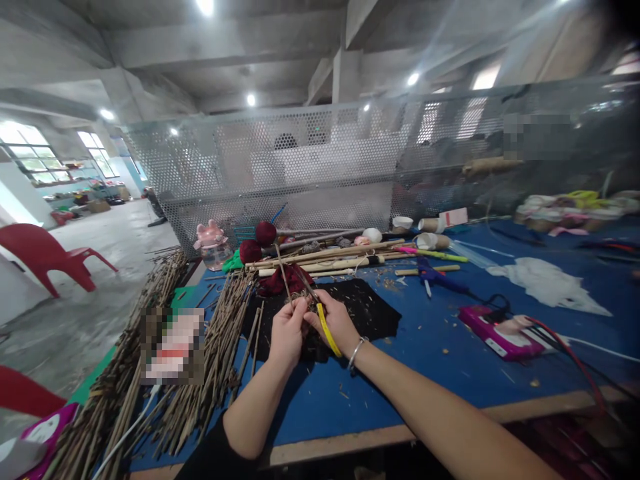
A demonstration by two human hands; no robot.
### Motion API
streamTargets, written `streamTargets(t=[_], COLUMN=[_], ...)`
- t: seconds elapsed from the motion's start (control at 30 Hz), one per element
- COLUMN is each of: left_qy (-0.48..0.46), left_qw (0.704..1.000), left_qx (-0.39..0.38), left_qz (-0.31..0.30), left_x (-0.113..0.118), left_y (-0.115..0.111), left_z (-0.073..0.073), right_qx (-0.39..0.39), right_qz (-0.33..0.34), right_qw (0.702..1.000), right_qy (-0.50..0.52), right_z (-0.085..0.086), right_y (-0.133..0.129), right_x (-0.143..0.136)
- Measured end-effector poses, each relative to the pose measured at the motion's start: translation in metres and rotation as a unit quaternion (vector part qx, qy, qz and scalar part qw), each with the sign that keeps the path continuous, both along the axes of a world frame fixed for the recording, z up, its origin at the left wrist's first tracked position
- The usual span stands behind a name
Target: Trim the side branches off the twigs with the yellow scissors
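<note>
My left hand is closed, its thumb and fingers pinching a thin brown stick that points up and away. Close against it, my right hand is wrapped around a yellow-handled cutting tool. The tool's dark metal end reaches up beside the stick; its exact kind is partly hidden by my fingers. Both hands are over a black cloth strewn with shavings. Just beyond them lies a dark red cloth or yarn. A large pile of thin sticks lies left of my left hand.
The blue tabletop also carries a blue glue gun, a purple power strip, a white plastic bag and dark red balls. A perforated metal screen stands behind. A red chair is left.
</note>
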State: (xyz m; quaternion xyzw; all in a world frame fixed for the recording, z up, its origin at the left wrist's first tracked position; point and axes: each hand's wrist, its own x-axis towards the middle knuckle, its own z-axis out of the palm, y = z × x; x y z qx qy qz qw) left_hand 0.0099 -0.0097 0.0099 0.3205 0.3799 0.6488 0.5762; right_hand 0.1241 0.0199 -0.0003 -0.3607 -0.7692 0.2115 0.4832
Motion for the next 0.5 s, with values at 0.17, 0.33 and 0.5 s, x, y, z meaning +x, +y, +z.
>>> streamTargets(t=[0.17,0.33,0.5], left_qy=[0.022,0.008,-0.017], left_qw=[1.0,1.0,1.0], left_qx=[-0.007,-0.01,-0.008], left_qz=[0.0,0.012,0.014], left_x=[-0.0015,-0.0051,-0.0072], left_y=[0.0023,0.0038,0.0023], left_z=[-0.0029,0.0004,0.006], right_qx=[-0.015,-0.034,-0.012], right_qz=[0.009,-0.006,-0.048], right_qw=[1.0,0.999,0.995], right_qy=[0.008,-0.019,-0.084], right_z=[0.0009,0.0022,0.0017], right_y=[-0.0007,-0.0015,-0.0023], right_x=[-0.0015,-0.0004,0.0026])
